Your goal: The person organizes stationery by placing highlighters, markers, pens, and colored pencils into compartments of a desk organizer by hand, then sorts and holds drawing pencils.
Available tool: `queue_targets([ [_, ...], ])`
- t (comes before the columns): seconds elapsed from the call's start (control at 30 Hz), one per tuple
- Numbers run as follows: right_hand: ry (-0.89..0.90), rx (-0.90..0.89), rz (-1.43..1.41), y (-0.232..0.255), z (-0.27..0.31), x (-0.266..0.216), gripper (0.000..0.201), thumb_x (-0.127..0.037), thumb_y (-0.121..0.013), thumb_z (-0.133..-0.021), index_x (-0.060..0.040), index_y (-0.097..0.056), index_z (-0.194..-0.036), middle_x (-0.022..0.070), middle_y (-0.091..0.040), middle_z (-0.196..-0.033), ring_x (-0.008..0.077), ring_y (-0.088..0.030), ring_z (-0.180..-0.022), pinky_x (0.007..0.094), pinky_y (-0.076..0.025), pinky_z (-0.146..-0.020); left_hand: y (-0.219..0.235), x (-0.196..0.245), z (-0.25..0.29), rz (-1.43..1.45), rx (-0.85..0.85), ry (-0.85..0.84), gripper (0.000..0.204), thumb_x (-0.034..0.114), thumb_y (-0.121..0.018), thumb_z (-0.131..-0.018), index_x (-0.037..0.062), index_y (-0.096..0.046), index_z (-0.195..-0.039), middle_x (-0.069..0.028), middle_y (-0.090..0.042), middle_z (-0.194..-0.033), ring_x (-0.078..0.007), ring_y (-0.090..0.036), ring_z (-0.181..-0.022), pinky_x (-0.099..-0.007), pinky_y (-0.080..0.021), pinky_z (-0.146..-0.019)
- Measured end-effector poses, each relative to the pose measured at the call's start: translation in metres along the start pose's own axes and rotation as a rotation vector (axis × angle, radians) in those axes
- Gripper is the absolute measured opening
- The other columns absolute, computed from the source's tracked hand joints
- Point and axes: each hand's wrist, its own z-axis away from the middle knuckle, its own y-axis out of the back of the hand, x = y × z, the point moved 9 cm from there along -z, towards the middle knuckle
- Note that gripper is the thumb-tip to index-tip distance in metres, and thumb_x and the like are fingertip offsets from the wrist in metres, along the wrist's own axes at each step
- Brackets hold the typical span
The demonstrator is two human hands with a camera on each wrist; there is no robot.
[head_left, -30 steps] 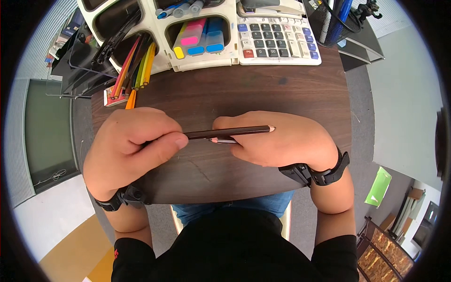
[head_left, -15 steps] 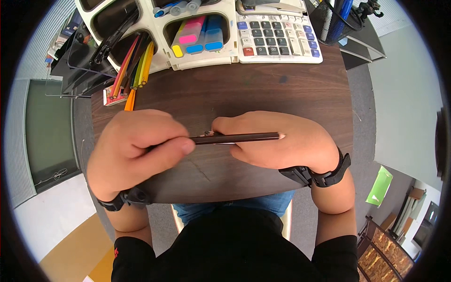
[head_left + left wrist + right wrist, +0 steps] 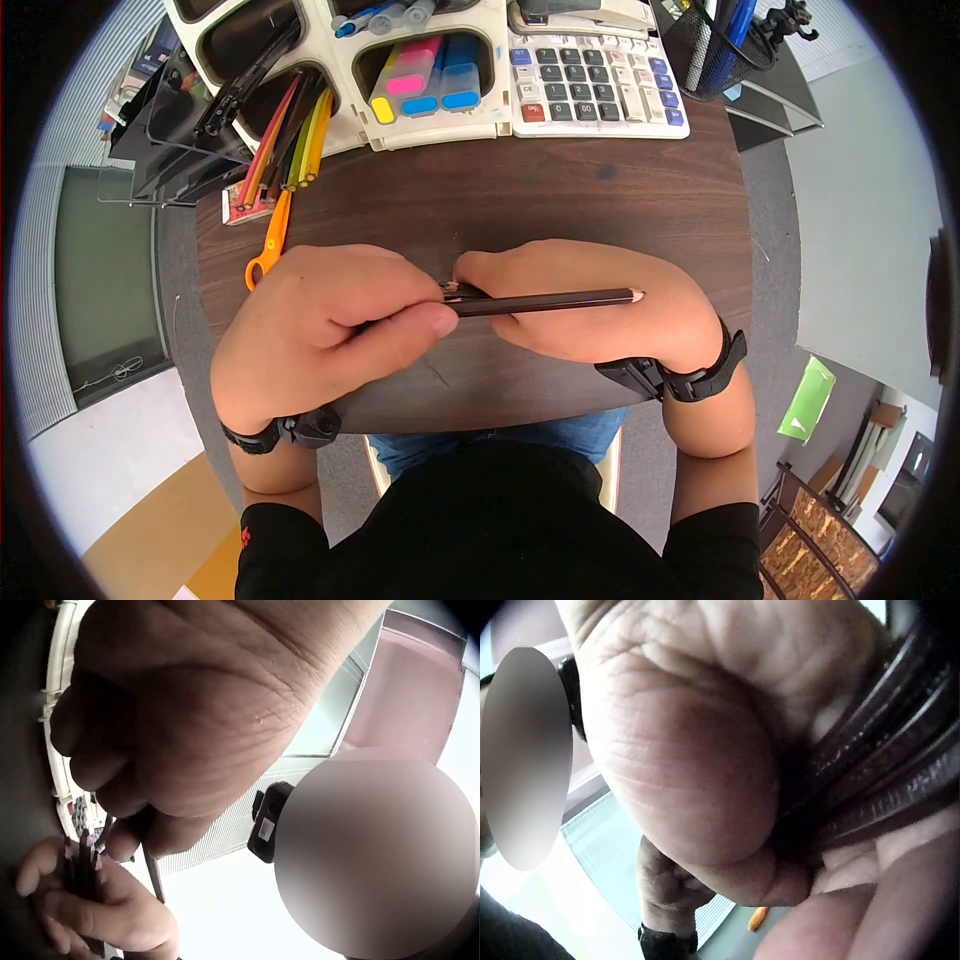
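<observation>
My left hand [image 3: 335, 335] pinches a dark brown pencil [image 3: 560, 303] between thumb and fingers. The pencil lies nearly level, crossing over my right hand [image 3: 600, 300] in the head view, its sharpened tip pointing right. My right hand grips a bundle of several dark pencils [image 3: 885, 765], whose shafts run along the palm in the right wrist view. Their sharpened tips [image 3: 88, 851] stick out beside the thumb in the left wrist view, close to my left fingertips. Both hands are over the brown desk [image 3: 480, 200], near its front edge.
Orange-handled scissors [image 3: 270, 250] lie just beyond my left hand. A white organizer [image 3: 430, 135] holds highlighters and coloured pencils [image 3: 300, 155] at the back left. To its right are a white calculator [image 3: 600, 90] and a black mesh cup [image 3: 715, 70] with pens.
My left hand has moved right with its pencil, bringing its fingertips close to the right hand's bundle. More of the scissors' handle now shows. My right hand has stayed nearly still.
</observation>
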Motion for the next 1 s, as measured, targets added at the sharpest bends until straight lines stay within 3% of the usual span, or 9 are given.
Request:
queue_targets([
  [0.27,-0.234,-0.124,0.216,-0.004,-0.004,0.001,0.019,-0.010,-0.047,-0.088,-0.0005,-0.058,-0.101,0.0235,-0.057,-0.074,0.0407,-0.059,-0.070,0.0435,-0.046,-0.062,0.023,-0.008,0.008,-0.042,-0.049,0.067,0.012,0.009,-0.071,-0.084,-0.0009,-0.066,-0.080,-0.0100,-0.061,-0.068,-0.0261,-0.057,-0.063,-0.0347,-0.043,-0.057],
  [0.4,-0.213,-0.160,0.189,-0.006,-0.005,0.001,0.019,-0.009,-0.047,-0.088,-0.0013,-0.057,-0.102,0.0230,-0.057,-0.073,0.0403,-0.059,-0.068,0.0433,-0.045,-0.061,0.009,-0.006,0.004,-0.025,-0.004,0.073,0.012,0.010,-0.071,-0.084,-0.0006,-0.066,-0.081,-0.0099,-0.061,-0.069,-0.0260,-0.057,-0.063,-0.0348,-0.043,-0.057],
  [0.47,0.017,-0.075,0.321,-0.006,-0.006,-0.007,0.020,-0.010,-0.047,-0.088,-0.0015,-0.056,-0.104,0.0229,-0.058,-0.074,0.0401,-0.058,-0.068,0.0428,-0.045,-0.060,0.001,-0.005,0.000,-0.006,0.021,0.037,0.012,0.010,-0.071,-0.085,-0.0005,-0.066,-0.082,-0.0099,-0.061,-0.070,-0.0263,-0.058,-0.064,-0.0350,-0.043,-0.057],
  [0.5,0.019,-0.076,0.321,-0.006,-0.006,-0.007,0.020,-0.010,-0.047,-0.088,-0.0015,-0.056,-0.104,0.0229,-0.058,-0.074,0.0401,-0.058,-0.068,0.0428,-0.045,-0.060,0.000,-0.005,0.000,-0.007,0.023,0.038,0.012,0.010,-0.071,-0.085,-0.0005,-0.066,-0.082,-0.0099,-0.061,-0.070,-0.0263,-0.058,-0.064,-0.0350,-0.043,-0.057],
  [0.6,-0.055,-0.127,0.259,-0.006,-0.008,-0.007,0.020,-0.010,-0.048,-0.087,0.0002,-0.055,-0.103,0.0226,-0.058,-0.076,0.0398,-0.058,-0.069,0.0424,-0.044,-0.060,0.002,-0.001,0.001,-0.049,0.009,0.014,0.012,0.010,-0.070,-0.085,0.0000,-0.066,-0.081,-0.0100,-0.061,-0.071,-0.0268,-0.059,-0.065,-0.0350,-0.044,-0.057],
  [0.67,-0.300,-0.209,0.141,-0.008,-0.006,0.005,0.020,-0.010,-0.049,-0.087,0.0018,-0.054,-0.103,0.0229,-0.059,-0.078,0.0401,-0.058,-0.070,0.0431,-0.045,-0.061,0.014,-0.003,0.006,-0.022,-0.013,0.057,0.012,0.010,-0.070,-0.086,0.0004,-0.066,-0.081,-0.0101,-0.061,-0.072,-0.0271,-0.059,-0.065,-0.0352,-0.044,-0.058],
  [0.77,-0.091,-0.135,0.047,-0.004,-0.006,-0.002,0.020,-0.011,-0.049,-0.087,0.0020,-0.054,-0.102,0.0233,-0.059,-0.077,0.0407,-0.058,-0.070,0.0437,-0.045,-0.062,0.020,-0.004,0.010,-0.065,-0.066,0.048,0.012,0.011,-0.070,-0.086,0.0006,-0.066,-0.081,-0.0101,-0.062,-0.072,-0.0270,-0.059,-0.065,-0.0354,-0.044,-0.058],
  [0.9,-0.067,-0.078,0.033,0.001,-0.004,-0.010,0.022,-0.013,-0.049,-0.088,0.0015,-0.055,-0.104,0.0238,-0.060,-0.078,0.0414,-0.059,-0.073,0.0432,-0.046,-0.064,0.012,-0.003,0.008,-0.070,-0.063,0.040,0.012,0.011,-0.070,-0.085,0.0005,-0.066,-0.082,-0.0103,-0.061,-0.072,-0.0271,-0.059,-0.065,-0.0353,-0.045,-0.058],
  [1.0,-0.160,-0.173,0.159,-0.005,-0.004,0.002,0.024,-0.013,-0.052,-0.089,0.0016,-0.057,-0.108,0.0228,-0.062,-0.082,0.0392,-0.060,-0.077,0.0414,-0.047,-0.067,0.004,-0.002,0.004,-0.031,-0.044,0.044,0.012,0.012,-0.071,-0.085,0.0012,-0.067,-0.082,-0.0105,-0.062,-0.073,-0.0280,-0.060,-0.066,-0.0355,-0.046,-0.059],
])
